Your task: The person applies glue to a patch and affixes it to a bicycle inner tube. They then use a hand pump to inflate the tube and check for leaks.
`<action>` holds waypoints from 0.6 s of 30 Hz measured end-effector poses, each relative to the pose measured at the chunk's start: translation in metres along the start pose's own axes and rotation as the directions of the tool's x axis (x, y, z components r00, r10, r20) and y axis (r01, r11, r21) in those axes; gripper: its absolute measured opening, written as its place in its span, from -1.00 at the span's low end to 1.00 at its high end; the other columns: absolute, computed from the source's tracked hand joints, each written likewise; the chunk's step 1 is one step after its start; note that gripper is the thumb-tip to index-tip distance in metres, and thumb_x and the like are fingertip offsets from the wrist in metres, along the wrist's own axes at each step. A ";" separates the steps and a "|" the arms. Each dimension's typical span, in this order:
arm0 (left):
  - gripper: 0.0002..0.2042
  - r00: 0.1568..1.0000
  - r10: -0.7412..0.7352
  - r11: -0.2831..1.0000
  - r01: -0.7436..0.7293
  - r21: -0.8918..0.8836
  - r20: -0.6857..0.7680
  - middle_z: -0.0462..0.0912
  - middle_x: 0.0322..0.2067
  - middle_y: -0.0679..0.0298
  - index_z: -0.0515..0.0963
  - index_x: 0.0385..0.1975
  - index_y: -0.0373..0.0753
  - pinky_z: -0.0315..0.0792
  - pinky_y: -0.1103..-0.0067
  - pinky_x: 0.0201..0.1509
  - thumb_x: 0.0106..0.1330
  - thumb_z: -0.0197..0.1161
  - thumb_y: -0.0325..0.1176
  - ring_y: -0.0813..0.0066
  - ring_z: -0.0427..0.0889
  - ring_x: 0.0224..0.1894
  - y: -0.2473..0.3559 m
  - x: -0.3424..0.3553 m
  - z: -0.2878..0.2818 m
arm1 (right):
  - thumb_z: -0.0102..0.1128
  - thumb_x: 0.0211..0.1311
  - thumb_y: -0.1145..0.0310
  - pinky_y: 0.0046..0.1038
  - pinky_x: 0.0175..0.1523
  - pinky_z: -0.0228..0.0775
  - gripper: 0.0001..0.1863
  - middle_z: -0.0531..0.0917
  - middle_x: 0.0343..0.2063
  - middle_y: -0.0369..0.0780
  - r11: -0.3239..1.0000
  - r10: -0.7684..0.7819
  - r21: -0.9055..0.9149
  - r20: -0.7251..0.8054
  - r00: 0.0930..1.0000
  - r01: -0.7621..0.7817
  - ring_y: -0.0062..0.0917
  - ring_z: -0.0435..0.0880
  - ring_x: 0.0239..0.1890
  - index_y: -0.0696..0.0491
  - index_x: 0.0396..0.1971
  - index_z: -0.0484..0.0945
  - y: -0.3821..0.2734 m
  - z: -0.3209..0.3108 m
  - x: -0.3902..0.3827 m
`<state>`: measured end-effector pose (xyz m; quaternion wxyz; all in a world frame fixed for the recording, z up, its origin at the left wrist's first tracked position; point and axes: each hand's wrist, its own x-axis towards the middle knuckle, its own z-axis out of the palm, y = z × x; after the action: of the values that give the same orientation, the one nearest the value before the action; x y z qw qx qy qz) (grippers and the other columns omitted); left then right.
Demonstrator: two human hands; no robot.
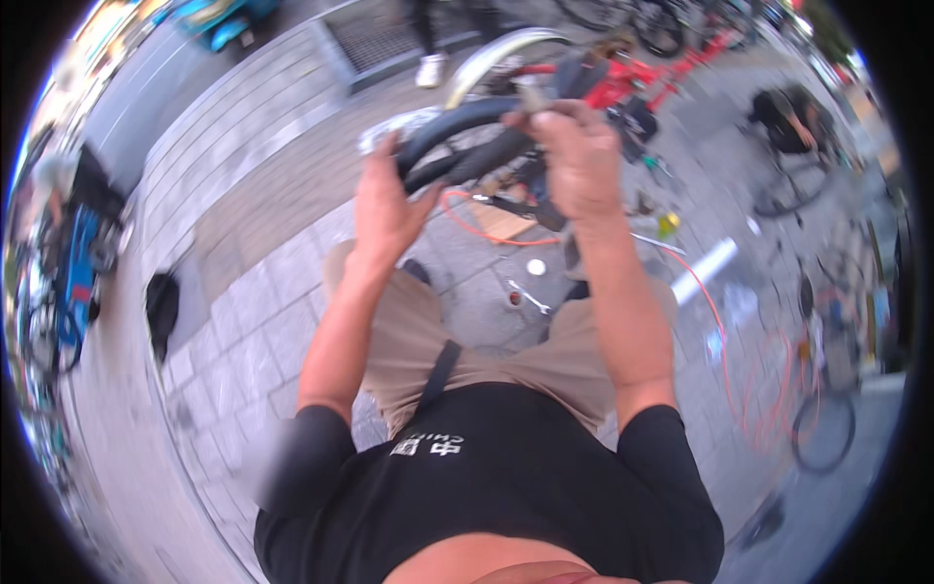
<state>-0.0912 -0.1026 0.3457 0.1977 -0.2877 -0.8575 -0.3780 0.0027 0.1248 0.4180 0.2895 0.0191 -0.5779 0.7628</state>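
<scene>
In the head view I hold a black looped bicycle tyre or tube (457, 118) up in front of me, above my knees. My left hand (387, 204) grips its left side, thumb and fingers around the rubber. My right hand (581, 161) has its fingers closed on the right part, beside a small pale piece (533, 99) too blurred to identify. Just behind are a red bicycle (666, 68) and a pale curved mudguard or rim (486, 54). Below lie a cardboard piece (501, 224), an orange hose (467, 226), a spanner (530, 297) and a small white round item (536, 267).
A crouching person (783, 122) works by a wheel at right. Coiled hose (764, 389), a dark loop (823, 438) and a white tube (702, 270) lie right. Someone's legs (428, 44) stand near a grate (370, 44). A blue vehicle (78, 282) is at left, a dark bag (162, 311) nearer.
</scene>
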 end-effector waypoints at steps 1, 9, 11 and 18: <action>-0.12 1.000 -0.014 0.999 0.014 -0.037 -0.013 0.57 0.19 -0.11 0.30 0.46 -0.30 0.54 0.24 0.27 0.15 0.63 -0.26 -0.05 0.63 0.20 0.002 0.001 0.000 | 0.14 0.46 0.55 -0.40 0.09 0.67 -0.85 0.80 -0.16 -0.08 0.987 0.019 0.161 -0.014 1.000 -0.016 -0.47 0.81 -0.13 0.27 -0.13 0.64 0.002 -0.002 0.006; -0.21 0.992 -0.010 0.994 -0.005 -0.112 -0.127 0.61 0.04 -0.04 0.29 0.42 -0.24 0.59 0.20 0.06 0.20 0.57 -0.42 -0.09 0.67 0.03 -0.021 -0.010 0.002 | 0.15 0.43 0.61 -0.39 0.18 0.61 -0.86 0.80 -0.15 0.01 0.971 -0.048 0.233 -0.029 0.998 0.053 -0.33 0.82 -0.04 0.30 -0.10 0.60 -0.008 0.012 0.019; -0.24 0.991 0.010 0.986 -0.032 -0.162 -0.131 0.63 0.06 -0.02 0.29 0.43 -0.24 0.59 0.22 0.08 0.25 0.56 -0.41 -0.04 0.69 0.04 -0.028 -0.008 0.006 | 0.15 0.42 0.62 -0.41 0.19 0.59 -0.85 0.80 -0.14 0.01 0.965 -0.136 0.219 -0.052 0.989 0.144 -0.35 0.81 -0.04 0.30 -0.10 0.61 -0.016 0.016 0.022; -0.29 0.963 0.191 0.967 -0.152 -0.204 0.191 0.61 0.19 -0.02 0.29 0.51 -0.22 0.53 0.35 0.23 0.37 0.46 -0.42 -0.02 0.65 0.12 -0.005 0.016 -0.025 | 0.27 0.32 0.43 -0.48 0.12 0.56 -0.73 0.84 -0.20 -0.12 0.965 -0.220 -0.150 -0.008 0.976 0.216 -0.47 0.80 -0.12 0.30 -0.12 0.75 -0.067 0.047 0.074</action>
<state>-0.1031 -0.1186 0.3676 0.1106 -0.4167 -0.8057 -0.4061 -0.0419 0.1251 0.5191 0.3793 0.0517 -0.6239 0.6813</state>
